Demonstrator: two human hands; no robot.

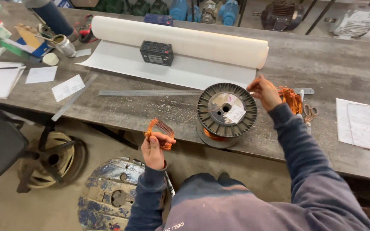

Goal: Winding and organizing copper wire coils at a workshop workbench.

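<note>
We note the left hand (pixel 154 149) closed on a copper wire coil (pixel 159 130), clear of the desk (pixel 150 109); the right hand (pixel 265 92) pinches wire beside the spool (pixel 226 112), keeping the strand taut.

Pretty even, soft daylight-ish light here, nothing harsh, just faint shadows under the spool (pixel 226 112) between the hands and below the bench edge. The white roll (pixel 180 40) beyond the hands is the brightest spot, close to blown out. Hands look a touch soft, and the bench lines bow toward the frame edges, wide-lens style.
</note>
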